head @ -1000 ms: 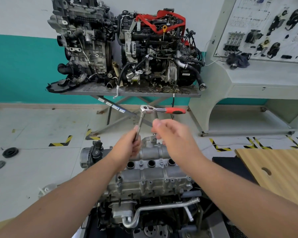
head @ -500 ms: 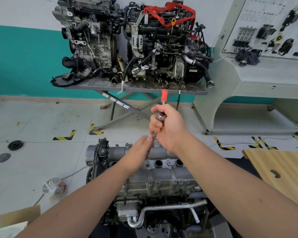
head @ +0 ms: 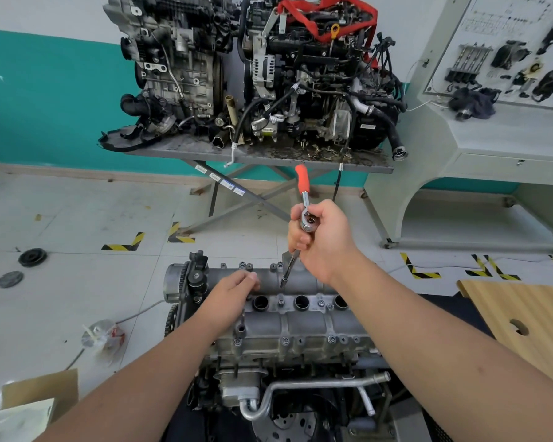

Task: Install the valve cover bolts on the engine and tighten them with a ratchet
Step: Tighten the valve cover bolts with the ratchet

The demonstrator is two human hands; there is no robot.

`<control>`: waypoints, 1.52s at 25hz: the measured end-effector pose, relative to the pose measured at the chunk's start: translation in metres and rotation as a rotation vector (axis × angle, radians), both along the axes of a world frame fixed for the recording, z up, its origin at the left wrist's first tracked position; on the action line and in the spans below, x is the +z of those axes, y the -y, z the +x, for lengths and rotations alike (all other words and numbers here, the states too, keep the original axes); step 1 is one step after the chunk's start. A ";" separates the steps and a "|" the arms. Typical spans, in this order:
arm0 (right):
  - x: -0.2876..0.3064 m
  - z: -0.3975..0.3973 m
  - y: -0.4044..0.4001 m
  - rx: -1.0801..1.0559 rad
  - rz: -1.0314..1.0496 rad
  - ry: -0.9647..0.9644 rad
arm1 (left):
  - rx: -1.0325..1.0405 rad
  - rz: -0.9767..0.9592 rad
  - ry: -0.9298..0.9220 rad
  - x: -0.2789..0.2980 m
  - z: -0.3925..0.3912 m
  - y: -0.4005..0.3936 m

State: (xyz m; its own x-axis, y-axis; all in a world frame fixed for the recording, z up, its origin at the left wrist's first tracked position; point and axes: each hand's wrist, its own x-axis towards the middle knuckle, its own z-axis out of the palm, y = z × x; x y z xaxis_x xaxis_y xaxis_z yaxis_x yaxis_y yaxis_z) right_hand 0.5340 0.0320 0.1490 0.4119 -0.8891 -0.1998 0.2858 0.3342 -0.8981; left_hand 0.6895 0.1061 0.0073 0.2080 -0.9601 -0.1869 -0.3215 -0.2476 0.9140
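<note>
The right hand (head: 324,240) grips the ratchet (head: 307,215) at its head, fingers curled round it, the red handle pointing up and away; its extension slants down to a bolt on the valve cover (head: 288,317). The left hand (head: 229,296) rests on the cover's left end, fingers loosely bent, holding nothing. The engine (head: 268,371) stands right in front of the person.

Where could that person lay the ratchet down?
Bare room: the light wooden board right of the grey engine, and the tiled floor to its left. Crowded: the grey metal table carrying two engines.
</note>
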 end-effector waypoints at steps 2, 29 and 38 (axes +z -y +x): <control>-0.004 0.001 0.000 -0.020 0.019 -0.014 | 0.031 -0.018 -0.016 -0.001 0.002 -0.002; -0.029 0.006 -0.007 -0.050 0.026 -0.062 | -0.032 0.027 -0.025 0.004 -0.006 -0.003; -0.026 0.002 -0.006 -0.022 0.019 -0.126 | -0.041 0.037 0.017 0.005 -0.007 -0.003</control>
State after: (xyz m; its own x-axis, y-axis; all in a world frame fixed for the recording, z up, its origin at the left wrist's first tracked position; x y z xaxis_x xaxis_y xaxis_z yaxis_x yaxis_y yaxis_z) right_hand 0.5355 0.0382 0.1232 0.3627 -0.8932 -0.2656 0.1783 0.3463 -0.9210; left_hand 0.6820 0.1093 0.0125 0.1722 -0.9604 -0.2190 -0.3474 -0.2673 0.8988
